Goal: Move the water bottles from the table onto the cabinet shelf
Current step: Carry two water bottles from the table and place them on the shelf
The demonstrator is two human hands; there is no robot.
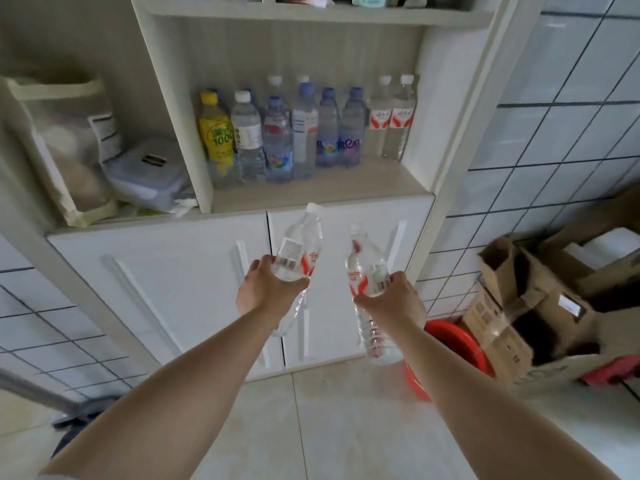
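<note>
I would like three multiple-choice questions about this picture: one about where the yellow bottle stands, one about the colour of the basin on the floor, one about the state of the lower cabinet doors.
1. Where does the yellow bottle stand in the row on the cabinet shelf?
A. left end
B. middle
C. right end

2. What colour is the basin on the floor?
A. blue
B. red
C. green

3. How are the lower cabinet doors?
A. both open
B. one open
C. both shut

Answers: 1 A, it is leftmost, beside a white-capped bottle. 2 B, its rim shows red behind the right hand. 3 C, both panels lie flush.
</note>
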